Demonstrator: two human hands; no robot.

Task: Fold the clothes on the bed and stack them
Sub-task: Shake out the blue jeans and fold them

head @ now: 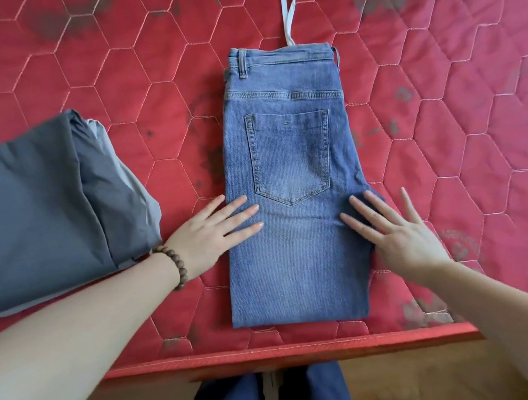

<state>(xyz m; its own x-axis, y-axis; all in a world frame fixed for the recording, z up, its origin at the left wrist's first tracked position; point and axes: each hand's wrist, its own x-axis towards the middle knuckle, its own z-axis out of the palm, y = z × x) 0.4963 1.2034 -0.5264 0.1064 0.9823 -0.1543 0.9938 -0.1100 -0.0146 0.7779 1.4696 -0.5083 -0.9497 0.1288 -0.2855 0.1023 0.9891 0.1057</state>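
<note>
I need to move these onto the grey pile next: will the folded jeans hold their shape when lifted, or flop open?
The folded jeans are probably floppy: layered denim, so unsupported ends would likely sag. Both the left hand and right hand lie flat at its edges, well placed to slide under. The white drawstring trailing from the waistband will likely dangle. The quilted mattress probably resists sliding.

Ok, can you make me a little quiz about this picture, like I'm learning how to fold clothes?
1. True or false: both hands lie flat on the folded blue denim jeans.
2. Which wrist wears the brown wooden bead bracelet? A) left B) right
3. Fill in: the folded grey cloth pile lies on the person's ____ side of the jeans.

Key: 1. True; the left hand and right hand rest with straight fingers on the jeans, on the red quilted mattress. 2. A. 3. left.
</note>
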